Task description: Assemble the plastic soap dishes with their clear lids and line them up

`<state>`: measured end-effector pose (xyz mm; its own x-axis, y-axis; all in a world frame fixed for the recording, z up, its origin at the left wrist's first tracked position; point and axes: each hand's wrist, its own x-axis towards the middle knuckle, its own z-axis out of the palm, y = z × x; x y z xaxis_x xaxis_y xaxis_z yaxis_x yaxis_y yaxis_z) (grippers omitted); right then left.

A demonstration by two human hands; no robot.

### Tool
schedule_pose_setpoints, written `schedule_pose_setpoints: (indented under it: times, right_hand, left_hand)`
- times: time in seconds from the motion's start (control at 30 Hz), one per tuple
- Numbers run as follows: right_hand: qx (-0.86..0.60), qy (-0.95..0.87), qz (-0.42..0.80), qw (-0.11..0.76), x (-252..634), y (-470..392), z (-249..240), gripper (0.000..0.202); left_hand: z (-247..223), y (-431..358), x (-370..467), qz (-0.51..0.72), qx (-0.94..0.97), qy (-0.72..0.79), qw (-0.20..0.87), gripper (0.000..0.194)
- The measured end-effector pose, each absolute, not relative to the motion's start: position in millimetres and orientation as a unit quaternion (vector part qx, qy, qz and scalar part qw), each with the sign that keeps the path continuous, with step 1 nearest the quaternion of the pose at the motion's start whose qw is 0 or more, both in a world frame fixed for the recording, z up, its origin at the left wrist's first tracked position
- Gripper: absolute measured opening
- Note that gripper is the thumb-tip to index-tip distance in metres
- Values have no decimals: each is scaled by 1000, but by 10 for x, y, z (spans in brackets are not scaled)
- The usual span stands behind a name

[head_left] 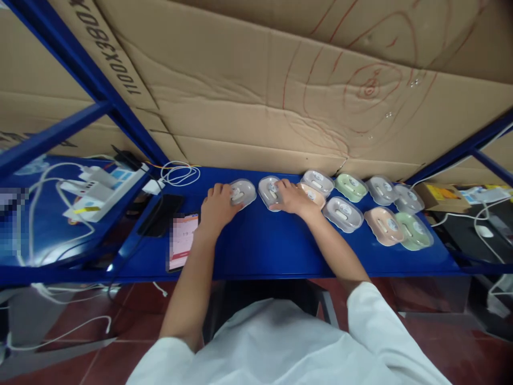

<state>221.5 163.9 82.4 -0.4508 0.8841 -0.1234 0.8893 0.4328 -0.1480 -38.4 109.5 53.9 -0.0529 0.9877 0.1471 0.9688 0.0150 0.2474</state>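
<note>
left hand (pixel 218 207) gripped one grey dish (pixel 246 193), right hand (pixel 295 197) a second dish (pixel 266 192). both seemed light, stiff, best held edgewise.

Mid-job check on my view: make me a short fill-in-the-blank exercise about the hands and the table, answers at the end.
1. The left hand touches a container coloured ____.
2. The phone with the lit screen lies nearer the ____ hand.
3. The number of green containers on the blue table is ____.
4. Red rings are drawn on brown ____.

Missing words: grey; left; two; cardboard.
</note>
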Motion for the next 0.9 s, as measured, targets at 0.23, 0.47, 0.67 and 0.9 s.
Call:
schedule_pose_setpoints:
  times: [0.23, 0.47, 0.67, 0.9]
  right_hand:
    - [503, 859, -90, -5, 2291, 1936, 1034, 47]
    - [512, 858, -35, -16, 2223, 1746, 1045, 32]
    - [481, 875, -39, 46, 1885, 1591, 832, 31]
    - [504, 861, -56, 40, 2394, 1792, 1173, 39]
  left_hand:
    - [679, 1753, -409, 152, 659, 734, 64, 40]
    - [530, 1677, -184, 182, 697, 693, 28, 36]
    - [426, 1641, -100, 139, 728, 669, 47, 28]
    - [483, 1653, -137, 168, 711, 681, 49, 38]
